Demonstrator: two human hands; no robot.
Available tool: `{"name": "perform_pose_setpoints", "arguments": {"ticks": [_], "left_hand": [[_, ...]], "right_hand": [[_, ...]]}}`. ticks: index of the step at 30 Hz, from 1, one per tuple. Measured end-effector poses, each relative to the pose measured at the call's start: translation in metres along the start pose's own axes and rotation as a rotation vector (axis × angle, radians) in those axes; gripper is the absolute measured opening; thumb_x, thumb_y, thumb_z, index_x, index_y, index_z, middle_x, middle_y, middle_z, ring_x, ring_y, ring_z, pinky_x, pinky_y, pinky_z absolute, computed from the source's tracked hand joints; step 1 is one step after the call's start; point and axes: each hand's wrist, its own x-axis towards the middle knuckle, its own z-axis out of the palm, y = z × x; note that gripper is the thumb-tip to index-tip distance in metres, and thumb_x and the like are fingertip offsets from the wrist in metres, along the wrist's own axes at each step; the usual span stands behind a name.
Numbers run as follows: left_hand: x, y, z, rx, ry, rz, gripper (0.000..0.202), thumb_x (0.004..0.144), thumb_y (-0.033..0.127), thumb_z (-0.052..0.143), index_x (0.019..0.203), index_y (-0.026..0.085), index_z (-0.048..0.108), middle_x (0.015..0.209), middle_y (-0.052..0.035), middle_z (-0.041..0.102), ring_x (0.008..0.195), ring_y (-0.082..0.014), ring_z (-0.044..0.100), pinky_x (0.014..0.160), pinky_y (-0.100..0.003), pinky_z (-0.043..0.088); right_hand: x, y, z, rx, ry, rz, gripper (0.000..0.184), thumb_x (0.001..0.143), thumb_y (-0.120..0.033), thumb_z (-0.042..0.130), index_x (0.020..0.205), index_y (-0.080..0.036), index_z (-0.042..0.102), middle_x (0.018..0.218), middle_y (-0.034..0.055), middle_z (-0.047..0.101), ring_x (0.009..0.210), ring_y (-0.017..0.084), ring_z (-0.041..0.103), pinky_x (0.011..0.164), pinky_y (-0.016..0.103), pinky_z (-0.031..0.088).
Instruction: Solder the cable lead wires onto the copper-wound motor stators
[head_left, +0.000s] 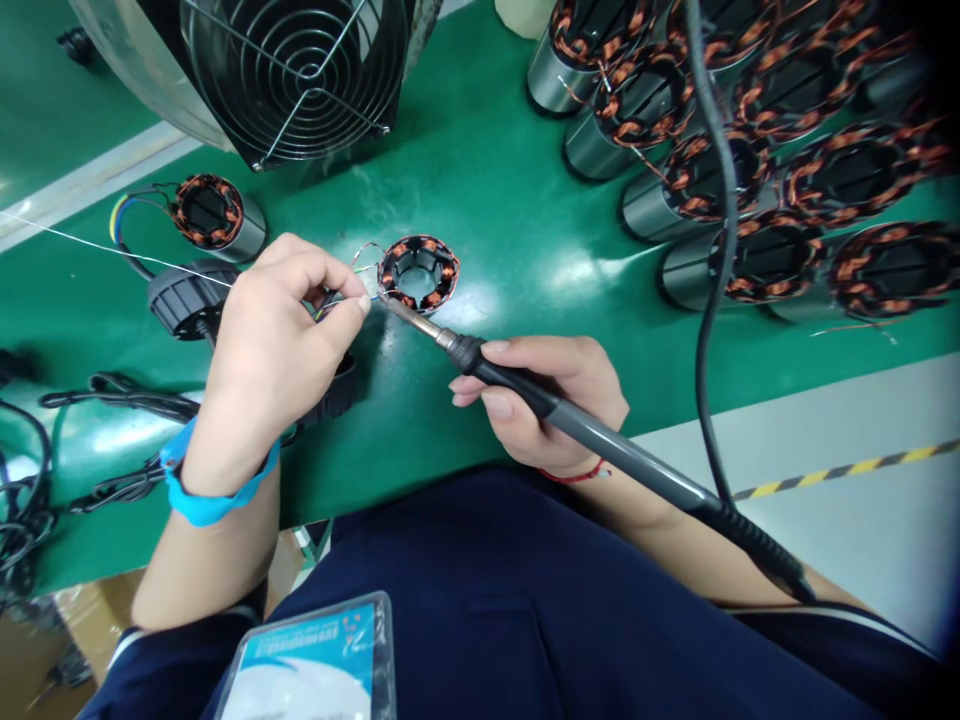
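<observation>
Green matting covers the table point(495, 180), with a caged fan point(296, 70) at its far edge and a crowd of copper-wound stators point(750, 150) packed into the far right corner. Near the middle of the table lies a small stator point(397, 258), flat with its bore facing up. The left hand point(274, 340), with a blue wrist strap point(199, 505) on it, has thumb and forefinger pinched together on thin wires point(346, 300) just beside that small stator. The right hand point(547, 400) has its fingers wrapped shut on a soldering iron point(600, 435), held like a pen, its tip meeting the wire ends at the small stator's near left rim. Toward the left edge stand a black round part point(184, 295) and another wired stator point(214, 212)
</observation>
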Motion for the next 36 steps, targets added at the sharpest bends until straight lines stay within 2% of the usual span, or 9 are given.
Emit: {"name": "perform_pose_setpoints", "arguments": {"ticks": [6, 15, 17, 20, 23, 26, 29, 33, 36], "left_hand": [[0.000, -0.001, 0.001, -0.002, 0.011, 0.013, 0.009, 0.077, 0.012, 0.065, 0.074, 0.020, 0.068, 0.080, -0.0001, 0.063, 0.076, -0.0153, 0.059, 0.076, -0.035, 0.052], [0.000, 0.000, -0.001, -0.013, -0.007, -0.005, 0.007, 0.077, 0.014, 0.065, 0.073, 0.020, 0.067, 0.081, -0.0007, 0.062, 0.080, -0.0169, 0.059, 0.080, -0.039, 0.051], [0.000, 0.001, -0.001, -0.017, -0.005, -0.006, 0.008, 0.078, 0.015, 0.064, 0.073, 0.021, 0.067, 0.081, -0.0005, 0.063, 0.081, -0.0175, 0.059, 0.081, -0.039, 0.052], [0.001, 0.001, -0.001, -0.017, -0.021, -0.017, 0.009, 0.079, 0.017, 0.063, 0.074, 0.023, 0.066, 0.083, -0.0007, 0.063, 0.082, -0.0184, 0.059, 0.083, -0.040, 0.052], [0.001, 0.002, -0.002, -0.009, -0.029, -0.028, 0.008, 0.079, 0.017, 0.064, 0.074, 0.023, 0.066, 0.085, -0.0016, 0.064, 0.083, -0.0192, 0.059, 0.083, -0.041, 0.051], [0.002, 0.002, -0.003, -0.003, -0.032, -0.020, 0.008, 0.079, 0.018, 0.064, 0.074, 0.022, 0.066, 0.086, -0.0021, 0.064, 0.083, -0.0193, 0.059, 0.083, -0.040, 0.051], [0.001, 0.001, -0.003, -0.006, -0.029, -0.005, 0.007, 0.080, 0.017, 0.064, 0.074, 0.021, 0.066, 0.086, -0.0020, 0.064, 0.083, -0.0187, 0.059, 0.083, -0.039, 0.050], [0.001, 0.001, -0.002, -0.024, -0.024, -0.018, 0.008, 0.079, 0.016, 0.064, 0.074, 0.021, 0.066, 0.086, -0.0016, 0.064, 0.081, -0.0176, 0.059, 0.082, -0.037, 0.050], [0.000, 0.001, -0.002, -0.037, -0.039, -0.037, 0.008, 0.080, 0.017, 0.064, 0.074, 0.022, 0.066, 0.088, -0.0018, 0.064, 0.082, -0.0181, 0.059, 0.081, -0.037, 0.049]], "right_hand": [[-0.001, 0.001, 0.000, 0.023, 0.004, -0.013, 0.031, 0.088, -0.026, 0.066, 0.119, -0.026, 0.063, 0.082, 0.0011, 0.076, 0.064, 0.017, 0.074, 0.057, 0.027, 0.061], [0.005, 0.000, -0.001, -0.057, -0.024, -0.028, 0.029, 0.092, -0.031, 0.061, 0.121, -0.031, 0.059, 0.079, -0.0011, 0.075, 0.063, 0.018, 0.073, 0.060, 0.032, 0.064], [0.011, -0.002, -0.002, -0.097, -0.035, -0.040, 0.031, 0.093, -0.030, 0.060, 0.123, -0.031, 0.058, 0.090, -0.0004, 0.076, 0.072, 0.019, 0.074, 0.068, 0.034, 0.065], [0.026, -0.008, -0.001, -0.079, -0.087, -0.018, 0.038, 0.095, -0.026, 0.059, 0.131, -0.032, 0.054, 0.118, -0.0005, 0.071, 0.091, 0.018, 0.074, 0.082, 0.033, 0.064], [0.048, -0.015, 0.000, -0.008, -0.129, 0.044, 0.037, 0.098, -0.026, 0.055, 0.134, -0.033, 0.051, 0.133, -0.0018, 0.062, 0.101, 0.016, 0.072, 0.086, 0.029, 0.063], [0.069, -0.018, 0.002, -0.060, -0.198, 0.081, 0.029, 0.098, -0.020, 0.051, 0.126, -0.028, 0.054, 0.122, -0.0018, 0.067, 0.098, 0.014, 0.072, 0.087, 0.028, 0.061], [0.078, -0.012, 0.007, -0.173, -0.292, 0.044, 0.030, 0.093, -0.015, 0.055, 0.121, -0.026, 0.055, 0.119, -0.0013, 0.069, 0.102, 0.016, 0.071, 0.091, 0.030, 0.058], [0.068, 0.003, 0.016, -0.208, -0.173, -0.009, 0.029, 0.094, -0.021, 0.053, 0.122, -0.027, 0.052, 0.110, -0.0001, 0.073, 0.105, 0.020, 0.068, 0.102, 0.041, 0.051], [0.058, 0.010, 0.020, -0.226, -0.124, -0.017, 0.027, 0.095, -0.023, 0.051, 0.121, -0.028, 0.052, 0.101, 0.0001, 0.074, 0.103, 0.021, 0.067, 0.102, 0.043, 0.048]]}}
